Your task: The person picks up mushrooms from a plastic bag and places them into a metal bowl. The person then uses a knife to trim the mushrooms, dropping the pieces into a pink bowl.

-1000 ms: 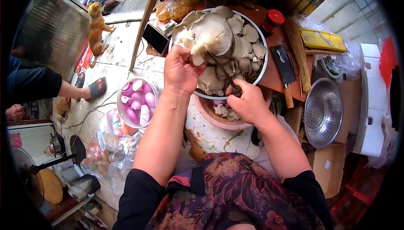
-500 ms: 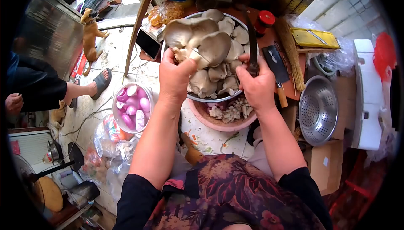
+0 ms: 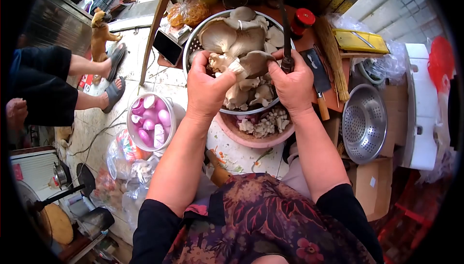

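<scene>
My left hand (image 3: pixel 208 90) is closed round the pale stem end of a large oyster mushroom cluster (image 3: pixel 244 41), held over a metal colander (image 3: pixel 192 46) filled with more oyster mushrooms. My right hand (image 3: pixel 294 82) grips the dark handle of a knife (image 3: pixel 286 27), whose narrow blade points away from me. The thumb of that hand also meets the edge of a grey mushroom cap. Under the colander, a pink basin (image 3: pixel 237 137) holds torn mushroom pieces (image 3: pixel 268 124).
At left stands a white bucket (image 3: pixel 166 144) of peeled purple onions. A phone (image 3: pixel 167 46) lies beside the colander. To the right are a cleaver (image 3: pixel 316 73), a red-lidded jar (image 3: pixel 303 21) and an empty colander (image 3: pixel 365 124). Another person's feet (image 3: pixel 113 95) and a dog (image 3: pixel 99 36) are at left.
The mushroom cluster has tilted and shifted slightly right. My right thumb has come against a cap's edge, with the knife still in hand. At left, the other person's second leg has swung into view.
</scene>
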`<act>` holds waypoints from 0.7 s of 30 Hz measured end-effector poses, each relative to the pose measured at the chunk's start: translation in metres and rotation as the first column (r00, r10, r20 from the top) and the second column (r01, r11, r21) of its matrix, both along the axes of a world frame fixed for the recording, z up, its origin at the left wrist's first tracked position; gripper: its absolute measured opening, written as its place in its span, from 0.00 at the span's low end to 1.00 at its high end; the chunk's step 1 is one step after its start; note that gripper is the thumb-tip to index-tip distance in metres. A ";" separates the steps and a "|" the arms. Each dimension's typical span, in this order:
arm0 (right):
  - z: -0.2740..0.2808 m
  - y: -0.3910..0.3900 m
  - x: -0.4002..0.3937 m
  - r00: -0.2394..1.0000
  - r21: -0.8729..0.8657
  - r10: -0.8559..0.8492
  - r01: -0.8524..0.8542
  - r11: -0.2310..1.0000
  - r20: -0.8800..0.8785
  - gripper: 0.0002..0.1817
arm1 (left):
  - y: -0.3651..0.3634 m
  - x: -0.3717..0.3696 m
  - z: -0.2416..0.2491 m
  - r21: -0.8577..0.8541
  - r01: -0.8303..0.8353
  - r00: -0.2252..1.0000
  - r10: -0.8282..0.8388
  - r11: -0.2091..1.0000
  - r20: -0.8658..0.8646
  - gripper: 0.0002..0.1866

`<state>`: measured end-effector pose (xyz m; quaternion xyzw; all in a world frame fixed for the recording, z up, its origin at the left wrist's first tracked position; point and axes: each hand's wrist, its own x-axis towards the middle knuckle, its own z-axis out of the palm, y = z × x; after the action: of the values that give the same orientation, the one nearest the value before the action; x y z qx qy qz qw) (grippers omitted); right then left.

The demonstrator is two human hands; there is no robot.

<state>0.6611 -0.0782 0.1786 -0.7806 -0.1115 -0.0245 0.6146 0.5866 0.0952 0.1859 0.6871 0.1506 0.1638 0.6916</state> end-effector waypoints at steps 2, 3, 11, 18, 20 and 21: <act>0.003 0.002 -0.002 0.996 0.089 0.024 -0.017 0.996 -0.088 0.09 | 0.000 -0.001 0.002 -0.115 -0.013 0.999 0.016 0.993 0.028 0.22; 0.003 0.002 -0.002 0.996 0.088 0.025 -0.017 0.996 -0.088 0.09 | 0.000 -0.001 0.003 -0.115 -0.013 0.999 0.017 0.993 0.029 0.22; 0.010 0.002 -0.012 0.969 0.227 0.067 -0.011 0.974 -0.238 0.08 | 0.009 0.004 0.007 -0.396 -0.114 0.982 0.163 0.911 0.092 0.20; -0.001 0.004 0.010 0.930 0.393 0.000 0.155 0.906 -0.367 0.11 | 0.027 0.004 -0.006 -0.676 -0.152 0.965 0.256 0.721 0.056 0.15; -0.006 0.008 0.019 0.882 0.535 0.002 0.283 0.796 -0.471 0.12 | 0.031 0.004 -0.009 -0.737 -0.102 0.972 0.225 0.668 0.069 0.12; -0.010 0.009 0.023 0.864 0.523 0.023 0.283 0.804 -0.503 0.14 | 0.033 0.004 -0.006 -0.739 -0.068 0.978 0.190 0.670 0.082 0.12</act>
<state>0.6839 -0.0693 0.1681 -0.5419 0.1148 0.0956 0.8270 0.5903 0.1277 0.1797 0.3260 0.1988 0.1904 0.9044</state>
